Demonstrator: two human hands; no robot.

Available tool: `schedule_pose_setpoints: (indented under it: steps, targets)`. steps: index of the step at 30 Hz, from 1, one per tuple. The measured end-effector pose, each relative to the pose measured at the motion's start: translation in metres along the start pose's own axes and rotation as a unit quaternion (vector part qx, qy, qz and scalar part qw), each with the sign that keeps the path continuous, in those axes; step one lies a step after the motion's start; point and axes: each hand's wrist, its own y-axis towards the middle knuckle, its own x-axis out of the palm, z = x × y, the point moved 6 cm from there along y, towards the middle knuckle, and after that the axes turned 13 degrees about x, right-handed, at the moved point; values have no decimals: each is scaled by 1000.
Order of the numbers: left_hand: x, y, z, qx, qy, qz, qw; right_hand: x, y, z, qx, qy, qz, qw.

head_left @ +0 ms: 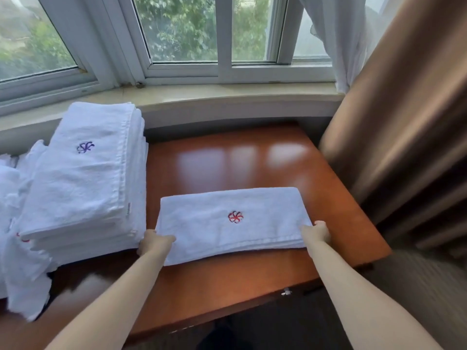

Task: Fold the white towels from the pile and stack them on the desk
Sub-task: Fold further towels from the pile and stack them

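A folded white towel [227, 223] with a red emblem lies flat on the brown wooden desk [227, 160], near its front. My left hand [155, 242] grips the towel's near left corner. My right hand [317, 233] grips its near right corner. Left of it stands a stack of folded white towels [83, 178] with a blue emblem on top. A loose pile of unfolded white towels [17, 236] spills at the far left, partly off the desk edge.
A pale windowsill [227, 97] and window run behind the desk. A brown curtain [404, 122] hangs close along the desk's right side, with a sheer white curtain [336, 34] beside it. The desk's front edge [227, 317] is near me.
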Motion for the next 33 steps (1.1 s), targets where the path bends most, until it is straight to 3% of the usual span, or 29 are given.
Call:
schedule_pose_setpoints:
  steps: [4, 12, 16, 19, 21, 23, 26, 28, 31, 33]
  targets:
    - [6, -5, 1, -24, -28, 7, 999, 3, -3, 2, 31, -13, 23, 999]
    - [12, -14, 13, -44, -175, -55, 982, -11, -36, -5, -25, -43, 138, 989]
    - [-30, 6, 88, 153, -193, 50, 968, -20, -59, -45, -100, 171, 98, 975]
    - [-54, 11, 115, 227, -157, 120, 954, -26, -73, -63, -149, 252, 108, 950]
    - [-48, 15, 95, 202, -56, 122, 970, -19, -71, -46, -123, 250, 105, 955]
    - [-29, 16, 48, 121, 42, 74, 989, -6, -63, -5, -48, 208, 100, 972]
    - [-7, 8, 3, 81, 122, 12, 989, -1, -58, 45, 31, 54, 136, 989]
    - [0, 4, 1, 72, 174, 6, 982, -5, -58, 50, 50, 24, 158, 986]
    - [8, 3, 2, 46, 139, 8, 989, 2, -63, 42, 82, 148, 105, 980]
    - [9, 3, 5, 30, 21, 4, 999, 10, -72, 37, 123, 293, 46, 947]
